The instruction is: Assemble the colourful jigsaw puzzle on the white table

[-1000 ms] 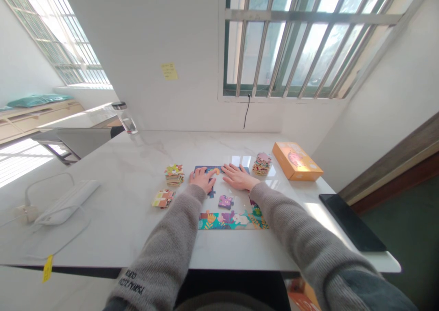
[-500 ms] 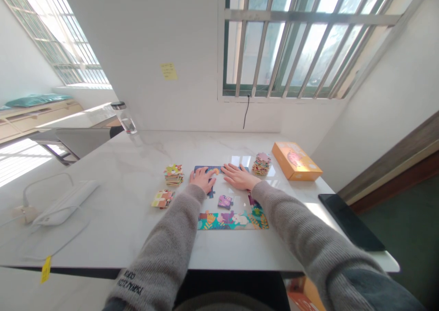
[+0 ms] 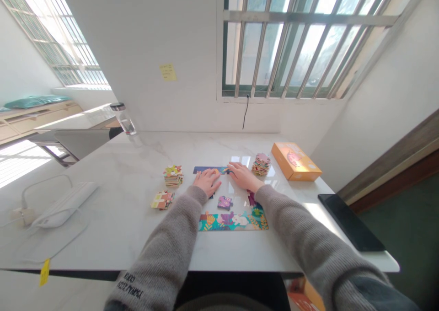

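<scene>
A jigsaw border lies on the white table, with a colourful bottom strip [image 3: 233, 221] and a dark blue top strip [image 3: 202, 169]. My left hand [image 3: 207, 182] rests over the upper left part of the border, fingers outstretched and lying flat. Over the top strip's right half lies my right hand [image 3: 245, 176], its fingers extended and holding nothing visible; it hides the upper right corner. Inside the border sits a loose purple puzzle piece [image 3: 225, 202], apart from both hands. Dark pink pieces [image 3: 251, 197] show beside my right sleeve.
Stacks of puzzle pieces stand left [image 3: 173, 176] and right [image 3: 261, 164] of the border, with a lower pile [image 3: 163, 200] nearer me. An orange box [image 3: 296, 161] and black tablet-like slab [image 3: 350, 222] lie right. A power strip [image 3: 66, 205] and bottle [image 3: 124, 119] are left.
Both hands have slid a little to the right along the puzzle's upper part. More of the top strip shows between and beside them. The loose purple piece stays in place.
</scene>
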`<move>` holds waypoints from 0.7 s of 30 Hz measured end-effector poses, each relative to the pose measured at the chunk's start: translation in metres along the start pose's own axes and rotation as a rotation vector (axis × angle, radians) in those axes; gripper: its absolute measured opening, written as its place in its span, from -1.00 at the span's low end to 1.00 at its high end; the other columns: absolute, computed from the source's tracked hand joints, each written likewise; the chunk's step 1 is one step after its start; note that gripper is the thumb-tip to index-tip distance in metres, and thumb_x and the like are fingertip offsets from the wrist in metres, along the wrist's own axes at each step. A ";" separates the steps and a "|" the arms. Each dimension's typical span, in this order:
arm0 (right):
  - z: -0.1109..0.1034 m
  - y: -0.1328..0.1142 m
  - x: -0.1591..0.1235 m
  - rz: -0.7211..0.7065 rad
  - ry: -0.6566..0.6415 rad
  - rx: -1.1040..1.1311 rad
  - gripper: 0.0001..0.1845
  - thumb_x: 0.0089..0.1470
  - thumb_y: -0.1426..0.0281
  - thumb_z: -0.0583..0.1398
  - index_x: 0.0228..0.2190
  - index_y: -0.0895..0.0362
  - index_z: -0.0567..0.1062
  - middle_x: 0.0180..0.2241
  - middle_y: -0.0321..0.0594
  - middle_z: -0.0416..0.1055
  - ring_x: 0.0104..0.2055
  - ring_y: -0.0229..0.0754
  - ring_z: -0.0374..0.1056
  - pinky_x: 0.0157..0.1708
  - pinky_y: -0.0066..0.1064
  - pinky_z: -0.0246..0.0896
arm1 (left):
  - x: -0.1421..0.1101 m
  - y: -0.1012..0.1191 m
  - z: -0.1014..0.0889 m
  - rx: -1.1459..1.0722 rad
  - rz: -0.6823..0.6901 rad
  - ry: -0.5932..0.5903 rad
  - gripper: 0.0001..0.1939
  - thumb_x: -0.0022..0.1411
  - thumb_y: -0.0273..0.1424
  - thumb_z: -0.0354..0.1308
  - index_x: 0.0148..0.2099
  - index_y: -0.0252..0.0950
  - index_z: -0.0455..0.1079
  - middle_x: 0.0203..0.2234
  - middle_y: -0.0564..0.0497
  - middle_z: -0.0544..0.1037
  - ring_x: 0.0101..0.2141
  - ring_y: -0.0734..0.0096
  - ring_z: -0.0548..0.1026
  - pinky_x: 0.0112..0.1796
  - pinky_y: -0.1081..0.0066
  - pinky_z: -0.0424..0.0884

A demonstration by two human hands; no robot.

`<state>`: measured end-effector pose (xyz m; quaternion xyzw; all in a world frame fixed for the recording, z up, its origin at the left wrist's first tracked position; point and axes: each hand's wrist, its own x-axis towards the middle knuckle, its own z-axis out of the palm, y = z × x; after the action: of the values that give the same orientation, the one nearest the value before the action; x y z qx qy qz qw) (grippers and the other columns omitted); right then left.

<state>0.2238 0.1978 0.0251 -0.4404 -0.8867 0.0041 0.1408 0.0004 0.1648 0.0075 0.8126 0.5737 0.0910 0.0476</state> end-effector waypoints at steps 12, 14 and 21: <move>-0.016 -0.029 -0.006 -0.043 -0.127 -0.181 -0.55 0.36 0.23 -0.02 0.22 -0.10 0.32 0.13 -0.01 0.33 0.13 0.10 0.23 0.03 -0.03 0.22 | -0.001 0.004 -0.003 -0.012 0.010 0.007 -0.57 0.41 -0.15 -0.04 0.26 0.00 0.29 0.31 0.00 0.28 0.30 0.14 0.16 0.30 -0.05 -0.01; -0.018 -0.031 -0.001 -0.038 -0.154 -0.193 -0.57 0.35 0.24 -0.01 0.19 -0.08 0.35 0.11 0.01 0.33 0.12 0.11 0.23 0.01 -0.03 0.25 | 0.000 0.003 -0.003 -0.026 0.014 0.022 -0.59 0.41 -0.17 -0.04 0.25 0.01 0.31 0.30 0.03 0.30 0.29 0.15 0.18 0.31 -0.02 -0.01; -0.020 -0.029 0.002 -0.049 -0.165 -0.216 -0.61 0.34 0.25 -0.01 0.12 -0.03 0.40 0.07 0.02 0.34 0.09 0.11 0.25 -0.05 -0.06 0.32 | 0.001 -0.003 -0.002 -0.027 -0.031 0.037 -0.61 0.42 -0.18 -0.05 0.22 -0.01 0.34 0.29 0.00 0.30 0.29 0.16 0.18 0.30 -0.01 0.01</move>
<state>0.2049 0.1791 0.0491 -0.4295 -0.9010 -0.0586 0.0190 -0.0028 0.1668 0.0089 0.8011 0.5857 0.1127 0.0493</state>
